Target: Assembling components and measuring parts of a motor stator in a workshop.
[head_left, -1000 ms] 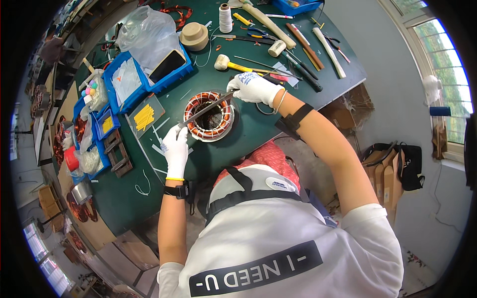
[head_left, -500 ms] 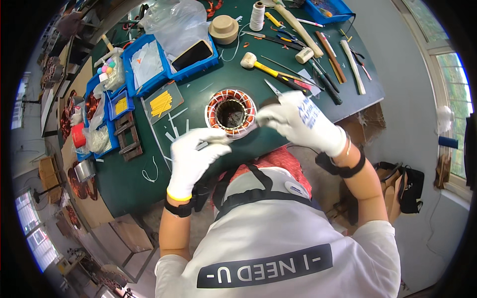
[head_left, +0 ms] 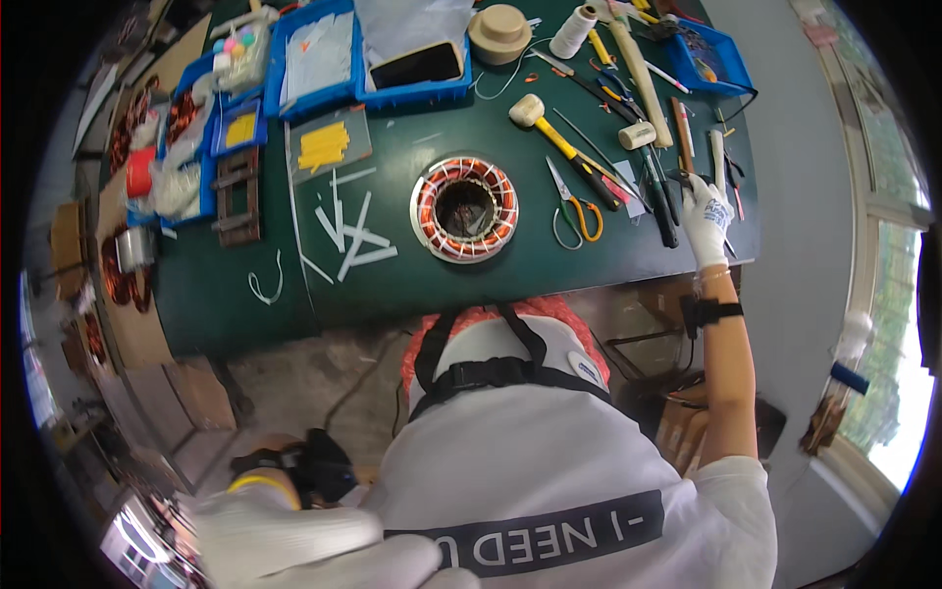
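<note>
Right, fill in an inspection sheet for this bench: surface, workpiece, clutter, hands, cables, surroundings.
Surface: green table, mostly covered with tools and trays toward the far side.
Workpiece: stator on the table, white lacing around its copper-coloured coils; neither hand touches it.
Clutter: white strips, yellow strips, scissors, white-headed mallet, phone in a blue tray.
Hands: gloved right hand among tools near the table's right edge; gloved left hand off the table, at the picture's lower edge; both grips unclear.
Cables: dark cord beside the upper-right blue bin.
Surroundings: bright window at right.
</note>
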A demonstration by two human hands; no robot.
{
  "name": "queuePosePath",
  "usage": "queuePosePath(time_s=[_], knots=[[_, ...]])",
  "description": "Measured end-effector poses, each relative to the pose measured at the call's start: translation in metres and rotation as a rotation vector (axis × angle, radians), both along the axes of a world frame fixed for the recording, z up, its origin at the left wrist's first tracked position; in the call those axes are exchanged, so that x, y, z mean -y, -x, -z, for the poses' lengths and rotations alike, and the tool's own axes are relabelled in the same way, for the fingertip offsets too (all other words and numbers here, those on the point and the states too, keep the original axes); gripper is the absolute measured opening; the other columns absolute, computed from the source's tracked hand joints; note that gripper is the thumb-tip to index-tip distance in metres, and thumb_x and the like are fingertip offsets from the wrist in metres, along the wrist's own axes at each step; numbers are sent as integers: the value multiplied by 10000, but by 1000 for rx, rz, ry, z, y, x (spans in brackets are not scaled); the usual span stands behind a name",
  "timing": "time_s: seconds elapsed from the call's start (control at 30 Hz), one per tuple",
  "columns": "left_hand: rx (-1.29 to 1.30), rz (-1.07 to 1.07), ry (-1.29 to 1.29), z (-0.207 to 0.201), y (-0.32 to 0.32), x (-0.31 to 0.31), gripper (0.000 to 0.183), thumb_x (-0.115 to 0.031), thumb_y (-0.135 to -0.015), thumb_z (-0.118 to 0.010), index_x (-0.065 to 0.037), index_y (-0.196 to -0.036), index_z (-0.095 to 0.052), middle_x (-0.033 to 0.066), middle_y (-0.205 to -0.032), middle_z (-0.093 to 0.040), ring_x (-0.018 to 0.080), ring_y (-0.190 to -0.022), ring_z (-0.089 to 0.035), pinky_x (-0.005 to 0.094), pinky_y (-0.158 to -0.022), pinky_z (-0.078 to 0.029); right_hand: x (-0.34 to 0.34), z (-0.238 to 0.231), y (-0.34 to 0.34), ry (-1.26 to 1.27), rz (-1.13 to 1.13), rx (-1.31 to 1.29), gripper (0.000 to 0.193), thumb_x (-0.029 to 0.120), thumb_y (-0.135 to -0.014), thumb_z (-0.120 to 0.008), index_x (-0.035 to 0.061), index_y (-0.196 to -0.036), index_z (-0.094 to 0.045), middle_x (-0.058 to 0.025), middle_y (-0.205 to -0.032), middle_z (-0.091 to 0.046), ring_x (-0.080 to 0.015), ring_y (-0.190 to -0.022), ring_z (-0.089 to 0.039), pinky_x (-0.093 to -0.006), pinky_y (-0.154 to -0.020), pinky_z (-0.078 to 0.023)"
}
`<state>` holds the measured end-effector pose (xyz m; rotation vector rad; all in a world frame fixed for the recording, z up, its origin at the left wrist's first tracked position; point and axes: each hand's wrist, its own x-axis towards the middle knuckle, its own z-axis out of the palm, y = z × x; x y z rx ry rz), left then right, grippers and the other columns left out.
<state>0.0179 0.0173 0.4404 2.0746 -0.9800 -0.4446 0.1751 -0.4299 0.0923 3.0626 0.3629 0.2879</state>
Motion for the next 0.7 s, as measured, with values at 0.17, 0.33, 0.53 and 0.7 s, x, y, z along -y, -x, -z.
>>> queuePosePath(time_s=[0.17,0.33,0.53,0.7], knots=[[554,-448,124,49,65,-1,344,-237,-644,-684,11,-876,-739,156,-818,-693,232,-605,-625,318,-460,-487,36,54,-48,120,39,-78,239,183,-892,-620,202,-1125,-673,-126,-906,-696,-332,-816,-685,-457,-705,-523],[677,-829,577,66,48,33,320,-199,-614,-653,16,-844,-712,169,-820,-677,228,-540,-575,305,-435,-413,44,105,-74,251,111,-159,259,171,-953,-457,148,-1119,-655,-148,-913,-694,-332,-825,-706,-451,-703,-542],[342,-526,397,39,60,-1,536,-367,-484,-580,-16,-860,-728,191,-841,-692,212,-528,-558,320,-486,-433,58,129,-92,20,249,-235,329,130,-929,-452,86,-1184,-654,-216,-1014,-702,-365,-962,-687,-452,-845,-527],[503,-1688,79,174,21,14,218,-69,-932,-618,55,-1100,-683,112,-1043,-699,148,-851,-644,255,-804,-513,86,127,-93,-408,241,-247,427,106,-855,-488,10,-1249,-624,-275,-1088,-678,-429,-1047,-643,-462,-928,-484]])
